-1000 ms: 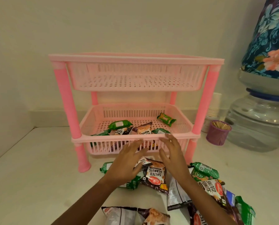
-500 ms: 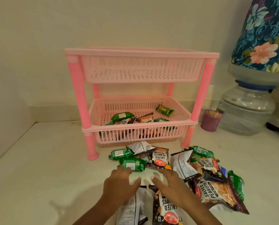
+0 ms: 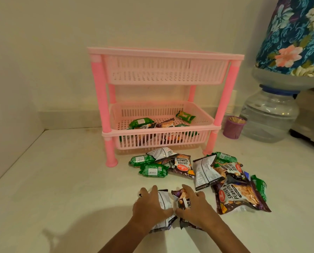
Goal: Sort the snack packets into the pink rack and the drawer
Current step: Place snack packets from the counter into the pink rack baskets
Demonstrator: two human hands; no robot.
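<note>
Currently my left hand (image 3: 151, 205) is curled down over a white-backed packet (image 3: 164, 207) and my right hand (image 3: 195, 205) is curled over a dark peanut packet (image 3: 183, 201); both packets lie on the table (image 3: 61, 189), side by side at the near edge of the view. Whether either is gripped or merely pressed flat I cannot tell, since the palms cover most of each.

Handling: I judge these foil pouches light, crinkly and slippery, with loose contents that shift. The crimped end seams are the firmest place to pinch; squeezing the middle risks crushing the nuts.

Location: the remaining pile sits in front of the pink rack (image 3: 163, 57), with two green packets (image 3: 153, 170) near its left front leg and larger salted peanut bags (image 3: 238, 196) to the right. Several packets are in the lower basket (image 3: 205, 131); the upper basket (image 3: 163, 70) appears bare.

Not visible: no drawer appears anywhere in view. The slats of the lower basket's front wall partly screen the packets in it, so I cannot count them. The overlapping bags at right hide an unknown number beneath
</note>
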